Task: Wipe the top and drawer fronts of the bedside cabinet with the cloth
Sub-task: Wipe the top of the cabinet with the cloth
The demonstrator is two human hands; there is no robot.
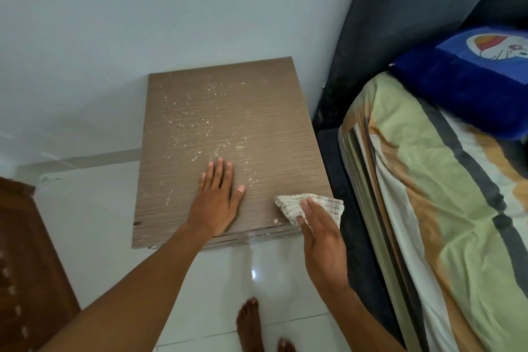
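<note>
Checked cream cotton cloth [310,206] is bunching under the right hand [321,240], fingers clamped on it at the front right corner of the brown wood-grain cabinet top [228,111]. The left hand [217,200] is pressing flat, fingers together. Top-wiping is just starting; next calls for sweeping across the speckled dust [200,120].

Your left hand [215,200] and right hand [322,240] are bare beside the bedside cabinet [225,111], both forearms uncovered with no sleeve reaching into view. You wear no rings, watch or bracelets. Below the cabinet's front edge, your feet [249,323] are bare, toes showing, nails short and unpainted.
</note>
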